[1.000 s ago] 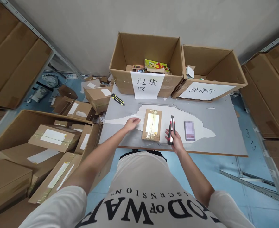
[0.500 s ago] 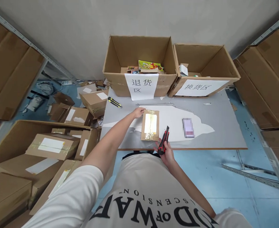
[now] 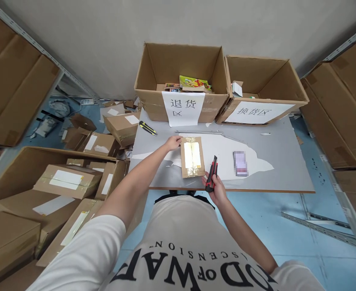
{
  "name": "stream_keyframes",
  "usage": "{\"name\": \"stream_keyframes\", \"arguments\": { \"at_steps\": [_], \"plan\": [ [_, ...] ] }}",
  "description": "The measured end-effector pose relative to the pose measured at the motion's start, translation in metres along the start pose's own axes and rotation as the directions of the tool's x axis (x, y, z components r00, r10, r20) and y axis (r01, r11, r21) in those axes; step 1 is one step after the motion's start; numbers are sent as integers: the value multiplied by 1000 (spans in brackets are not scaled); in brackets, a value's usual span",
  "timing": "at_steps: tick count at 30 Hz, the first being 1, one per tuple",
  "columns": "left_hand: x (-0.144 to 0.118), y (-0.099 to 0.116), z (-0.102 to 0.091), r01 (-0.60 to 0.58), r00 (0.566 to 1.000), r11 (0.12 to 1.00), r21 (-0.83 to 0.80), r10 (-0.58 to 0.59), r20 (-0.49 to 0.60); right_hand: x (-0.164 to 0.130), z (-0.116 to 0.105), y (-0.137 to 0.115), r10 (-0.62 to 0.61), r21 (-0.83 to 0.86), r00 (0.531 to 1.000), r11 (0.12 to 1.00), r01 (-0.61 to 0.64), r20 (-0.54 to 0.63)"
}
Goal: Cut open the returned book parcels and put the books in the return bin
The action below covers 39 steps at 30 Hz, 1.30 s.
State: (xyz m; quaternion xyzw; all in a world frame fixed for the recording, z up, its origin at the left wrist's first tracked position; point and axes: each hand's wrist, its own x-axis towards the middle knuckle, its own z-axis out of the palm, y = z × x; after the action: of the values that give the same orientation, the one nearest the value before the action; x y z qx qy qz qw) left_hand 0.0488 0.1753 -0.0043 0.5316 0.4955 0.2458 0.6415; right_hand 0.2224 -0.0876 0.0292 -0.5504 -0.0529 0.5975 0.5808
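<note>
left hand (image 3: 173,142) fingers flat on far corner of taped parcel (image 3: 192,157), pinning it; right hand (image 3: 215,187) fingers wrapped round red box cutter (image 3: 211,179), blade end toward parcel edge.

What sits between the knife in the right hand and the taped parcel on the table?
Nothing visible. The right hand holds the red knife just beside the parcel, bare table between them; the left hand rests at the parcel's far corner.
</note>
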Motion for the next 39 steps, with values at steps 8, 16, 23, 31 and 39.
{"name": "stream_keyframes", "arguments": {
  "at_steps": [8, 16, 23, 31, 39],
  "plan": [
    [-73, -8, -34, -64, 987, 995, -76, 51, -153, 61, 1, -83, 43, -176, 997, 984, -30, 66],
    [-139, -65, -3, 25, 923, 986, -164, -85, -374, 116, 40, -121, 90, -427, 974, 904, 7, 207],
    [-144, -90, 3, 62, 898, 984, -167, -128, -421, 119, 45, -101, 69, -469, 978, 883, 32, 196],
    [-142, -76, -12, 104, 888, 994, 24, -82, -453, 119, 19, -89, -41, -375, 973, 919, 126, 227],
    [-123, -10, -5, -118, 970, 613, 781, 240, -42, 83, -48, -69, -61, -539, 974, 824, 173, 219]
  ]
}}
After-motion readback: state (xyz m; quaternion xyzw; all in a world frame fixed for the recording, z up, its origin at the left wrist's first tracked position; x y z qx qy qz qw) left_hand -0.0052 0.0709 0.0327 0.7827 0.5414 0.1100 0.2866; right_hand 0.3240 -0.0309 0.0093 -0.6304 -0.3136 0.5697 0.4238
